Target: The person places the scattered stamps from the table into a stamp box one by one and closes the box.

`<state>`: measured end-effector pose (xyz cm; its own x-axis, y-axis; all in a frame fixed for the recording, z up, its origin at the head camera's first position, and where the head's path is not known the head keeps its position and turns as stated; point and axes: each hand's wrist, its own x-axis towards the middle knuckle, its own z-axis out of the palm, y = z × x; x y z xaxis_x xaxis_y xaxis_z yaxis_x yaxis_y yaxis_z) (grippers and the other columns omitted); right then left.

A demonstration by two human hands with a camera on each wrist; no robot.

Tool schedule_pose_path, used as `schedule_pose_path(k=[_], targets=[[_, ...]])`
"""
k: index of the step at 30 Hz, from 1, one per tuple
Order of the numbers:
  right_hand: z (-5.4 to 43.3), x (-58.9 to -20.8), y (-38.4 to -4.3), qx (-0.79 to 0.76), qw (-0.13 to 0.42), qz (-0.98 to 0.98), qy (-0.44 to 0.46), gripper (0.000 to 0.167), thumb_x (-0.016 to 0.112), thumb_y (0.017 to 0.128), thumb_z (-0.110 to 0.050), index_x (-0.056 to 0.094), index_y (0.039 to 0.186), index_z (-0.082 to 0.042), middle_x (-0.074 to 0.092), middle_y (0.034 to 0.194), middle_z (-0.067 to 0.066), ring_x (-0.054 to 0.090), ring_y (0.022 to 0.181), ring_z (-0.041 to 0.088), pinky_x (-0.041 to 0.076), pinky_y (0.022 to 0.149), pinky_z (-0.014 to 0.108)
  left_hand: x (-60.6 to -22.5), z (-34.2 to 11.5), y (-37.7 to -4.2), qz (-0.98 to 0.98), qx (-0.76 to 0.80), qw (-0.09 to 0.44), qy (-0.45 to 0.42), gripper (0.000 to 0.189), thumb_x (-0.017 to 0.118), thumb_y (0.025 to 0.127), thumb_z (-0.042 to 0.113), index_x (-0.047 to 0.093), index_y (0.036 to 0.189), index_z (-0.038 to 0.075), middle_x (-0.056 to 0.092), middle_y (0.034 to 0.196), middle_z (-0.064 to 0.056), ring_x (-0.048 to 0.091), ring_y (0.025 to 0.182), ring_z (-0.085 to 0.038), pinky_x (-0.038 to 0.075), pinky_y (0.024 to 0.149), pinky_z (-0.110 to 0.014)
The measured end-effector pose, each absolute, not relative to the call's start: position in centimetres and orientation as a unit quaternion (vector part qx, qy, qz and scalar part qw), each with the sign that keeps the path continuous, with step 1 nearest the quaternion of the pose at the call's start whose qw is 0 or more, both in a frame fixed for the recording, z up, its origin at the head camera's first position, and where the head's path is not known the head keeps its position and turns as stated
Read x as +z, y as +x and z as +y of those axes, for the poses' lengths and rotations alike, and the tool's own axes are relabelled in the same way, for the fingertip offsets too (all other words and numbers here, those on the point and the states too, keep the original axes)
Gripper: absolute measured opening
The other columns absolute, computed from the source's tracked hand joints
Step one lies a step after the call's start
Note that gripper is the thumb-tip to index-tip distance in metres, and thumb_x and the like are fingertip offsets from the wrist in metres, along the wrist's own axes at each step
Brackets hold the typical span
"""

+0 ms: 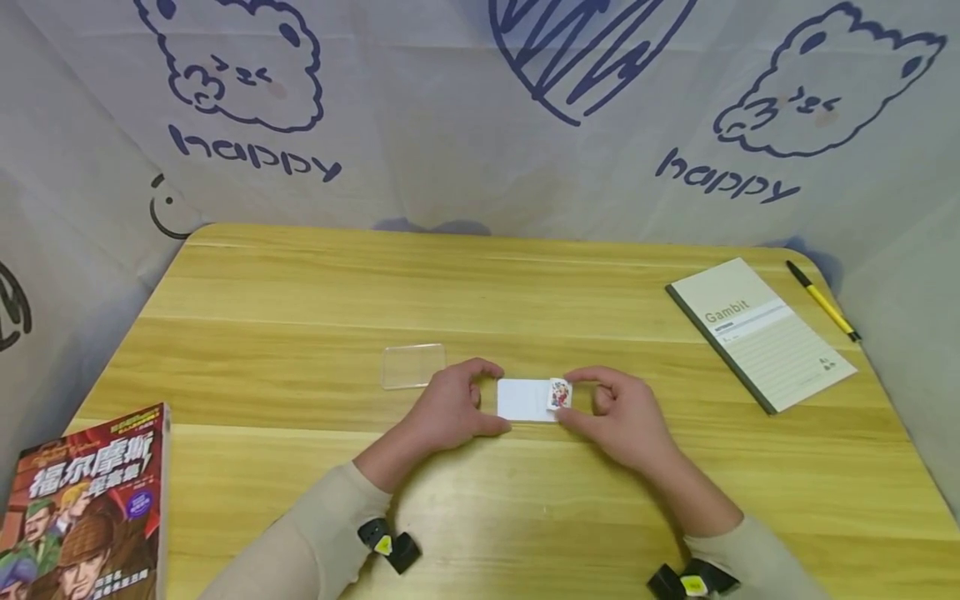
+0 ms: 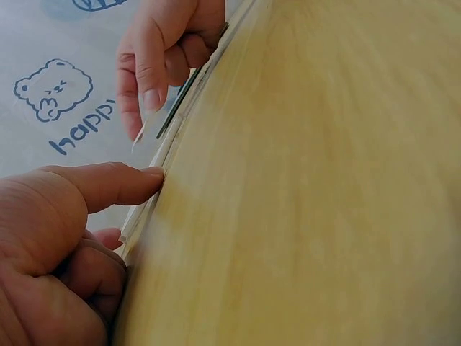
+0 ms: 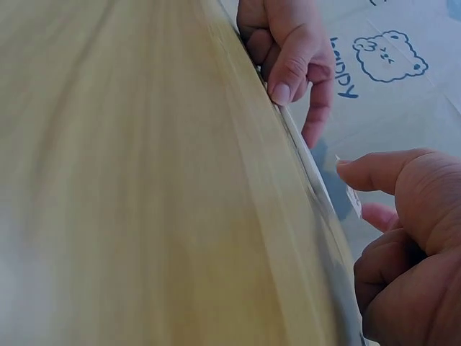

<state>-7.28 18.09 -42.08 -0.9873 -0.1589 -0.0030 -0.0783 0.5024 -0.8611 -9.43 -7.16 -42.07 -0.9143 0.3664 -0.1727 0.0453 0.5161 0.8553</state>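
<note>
While the white card [image 1: 527,399] lies flat on the table [image 1: 300,300] at centre, the left hand [image 1: 450,408] pinches its left end between thumb and forefinger. The right hand [image 1: 626,412] pinches a small picture sticker [image 1: 558,393] at the card's right end. The sticker looks partly laid; pressing it flat appears to remain. A clear cover [image 1: 412,366] lies just behind, apart from the card, not yet fitted.

Bare wooden tabletop [image 1: 480,283] lies open behind and in front of the hands. A clear plastic lid [image 1: 413,366] sits just left of them; a notebook [image 1: 757,332], pen [image 1: 822,301] and book [image 1: 86,508] stay near the edges.
</note>
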Motion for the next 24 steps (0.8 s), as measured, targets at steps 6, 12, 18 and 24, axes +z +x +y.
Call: schedule_pose_path(k=[6, 12, 18, 24], targets=[[16.8, -41.9, -7.6, -0.497, 0.057, 0.862, -0.080, 0.038, 0.087, 0.077, -0.015, 0.073, 0.112, -0.012, 0.030, 0.052, -0.005, 0.026, 0.046, 0.010, 0.023, 0.045, 0.025, -42.2, -7.2, -9.6, 0.853, 0.479, 0.171, 0.118, 0.062, 0.091, 0.071, 0.011, 0.061, 0.126, 0.004, 0.043, 0.061, 0.002, 0.037, 0.051, -0.011, 0.032, 0.048, -0.027], [15.8, -42.0, -7.9, -0.488, 0.074, 0.866, -0.081, 0.039, 0.087, 0.077, -0.016, 0.073, 0.113, -0.011, 0.031, 0.052, -0.005, 0.026, 0.045, 0.010, 0.022, 0.044, 0.024, -42.2, -7.1, -9.6, 0.852, 0.479, 0.172, 0.121, 0.062, 0.090, 0.072, 0.010, 0.061, 0.126, 0.004, 0.043, 0.060, 0.003, 0.037, 0.050, -0.010, 0.032, 0.047, -0.027], [15.1, -42.2, -8.3, -0.466, 0.072, 0.877, -0.093, 0.040, 0.089, 0.076, -0.017, 0.074, 0.112, -0.011, 0.045, 0.058, -0.004, 0.040, 0.055, 0.012, 0.035, 0.052, 0.026, -42.3, -7.2, -9.6, 0.855, 0.474, 0.170, 0.126, 0.061, 0.090, 0.073, 0.012, 0.061, 0.126, 0.005, 0.040, 0.059, 0.003, 0.035, 0.049, -0.009, 0.030, 0.047, -0.027], [14.2, -42.1, -8.7, -0.452, 0.077, 0.883, -0.104, 0.039, 0.090, 0.074, -0.018, 0.075, 0.109, -0.010, 0.067, 0.092, 0.004, 0.057, 0.080, 0.018, 0.047, 0.068, 0.034, -42.2, -7.3, -9.6, 0.857, 0.470, 0.171, 0.124, 0.061, 0.089, 0.073, 0.012, 0.061, 0.126, 0.005, 0.041, 0.060, 0.003, 0.036, 0.049, -0.010, 0.031, 0.047, -0.027]])
